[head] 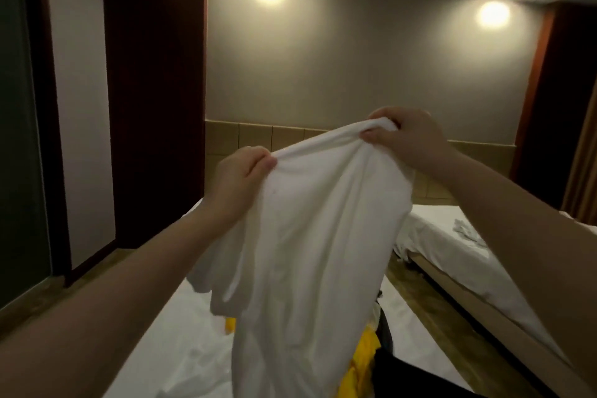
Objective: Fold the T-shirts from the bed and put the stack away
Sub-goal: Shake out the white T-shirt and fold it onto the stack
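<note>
both hands, left hand (240,179) and right hand (407,136), pinch the limp white cotton t-shirt (310,252) aloft above the white-sheeted bed (181,333); its bunched top edge could slip, dropping it onto the yellow garment (361,362).

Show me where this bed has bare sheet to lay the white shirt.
Bare sheet lies left of the hanging white shirt, to the bed's left edge. Crowded at the shirt's lower right: yellow clothes and a dark garment.
</note>
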